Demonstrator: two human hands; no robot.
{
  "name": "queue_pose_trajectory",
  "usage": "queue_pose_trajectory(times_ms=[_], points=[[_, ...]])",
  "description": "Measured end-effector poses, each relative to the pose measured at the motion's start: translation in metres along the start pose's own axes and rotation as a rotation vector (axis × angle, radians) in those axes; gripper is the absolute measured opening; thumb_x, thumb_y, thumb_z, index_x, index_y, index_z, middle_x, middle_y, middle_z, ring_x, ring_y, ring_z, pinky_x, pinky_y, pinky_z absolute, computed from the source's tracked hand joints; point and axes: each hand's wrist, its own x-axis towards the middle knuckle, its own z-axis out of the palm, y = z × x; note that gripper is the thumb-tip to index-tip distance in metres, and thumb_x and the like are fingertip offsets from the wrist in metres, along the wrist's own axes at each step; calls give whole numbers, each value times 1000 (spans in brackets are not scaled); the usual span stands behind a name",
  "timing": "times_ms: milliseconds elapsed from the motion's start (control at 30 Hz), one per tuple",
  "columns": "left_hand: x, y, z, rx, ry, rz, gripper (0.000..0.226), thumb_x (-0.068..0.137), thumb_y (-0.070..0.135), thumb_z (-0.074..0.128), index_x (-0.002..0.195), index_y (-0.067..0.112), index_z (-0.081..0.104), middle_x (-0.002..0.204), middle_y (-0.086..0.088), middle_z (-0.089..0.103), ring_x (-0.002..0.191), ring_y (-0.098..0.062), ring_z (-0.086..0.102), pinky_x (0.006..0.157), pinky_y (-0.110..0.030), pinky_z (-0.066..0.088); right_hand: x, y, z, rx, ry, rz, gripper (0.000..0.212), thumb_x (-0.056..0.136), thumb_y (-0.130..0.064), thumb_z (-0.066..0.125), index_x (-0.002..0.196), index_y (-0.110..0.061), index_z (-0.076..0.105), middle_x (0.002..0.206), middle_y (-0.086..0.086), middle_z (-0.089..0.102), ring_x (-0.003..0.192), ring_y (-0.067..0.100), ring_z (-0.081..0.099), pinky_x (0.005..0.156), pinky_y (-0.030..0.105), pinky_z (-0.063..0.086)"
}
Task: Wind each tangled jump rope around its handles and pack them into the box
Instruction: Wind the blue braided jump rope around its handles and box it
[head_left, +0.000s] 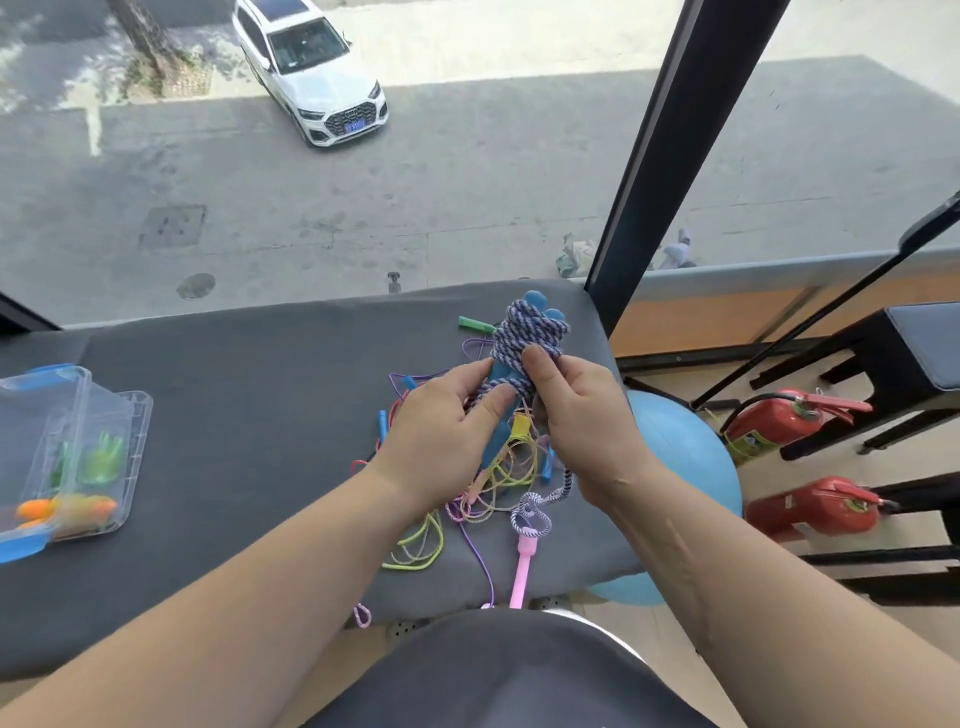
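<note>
Both hands hold a blue-and-white braided jump rope (527, 332) wound in coils round its two blue handles (537, 301), lifted above the grey table (249, 405). My right hand (576, 415) grips the bundle from the right, thumb on the coils. My left hand (447, 431) pinches a strand of the same rope at the bundle's lower left. The rope's loose tail (535, 512) hangs down and curls on the table. Under the hands lies a tangle of thin coloured ropes (483, 493) with a pink handle (522, 571) and a green handle (475, 325).
A clear plastic box (111, 452) with blue latches stands open at the table's left, holding green and orange handles. A blue ball (685, 457) and two red fire extinguishers (779, 421) sit on the floor to the right. A window with a black post is behind the table.
</note>
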Motion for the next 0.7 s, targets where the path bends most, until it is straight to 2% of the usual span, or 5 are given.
queue_pose_trajectory(times_ms=[167, 333, 467, 567, 700], points=[[-7, 3, 27, 57, 189, 35, 32, 100, 44, 43, 107, 23, 65, 92, 9, 69, 89, -17, 62, 82, -41, 49, 0, -2, 11, -5, 124, 18, 47, 99, -47, 55, 65, -14, 61, 50, -8, 51, 52, 14, 44, 55, 36, 35], [1, 3, 11, 27, 134, 58, 16, 91, 33, 72, 104, 25, 72, 83, 14, 73, 79, 0, 66, 72, -23, 49, 0, -8, 5, 143, 21, 26, 39, 101, -37, 56, 85, -5, 71, 73, 14, 72, 66, 27, 69, 59, 38, 55], [1, 6, -7, -491, 42, -197, 30, 81, 34, 73, 103, 17, 61, 89, -10, 74, 78, -25, 69, 71, -47, 56, -1, -14, -18, 35, -182, -61, 32, 103, -21, 53, 72, -17, 59, 51, -10, 45, 45, 6, 37, 44, 18, 31], [-7, 8, -17, -689, -61, -263, 31, 85, 28, 74, 92, 8, 52, 89, -27, 67, 74, -33, 67, 60, -43, 55, 1, -18, -37, -145, -271, -173, 26, 99, -21, 59, 73, -14, 59, 55, -10, 47, 51, 7, 37, 50, 19, 32], [-11, 10, -31, -922, -117, -297, 47, 86, 33, 66, 120, 4, 55, 91, -28, 68, 70, -38, 66, 64, -49, 56, 1, -17, -48, -218, -350, -209, 24, 93, -30, 60, 82, -10, 65, 57, -9, 47, 54, 9, 37, 54, 19, 34]])
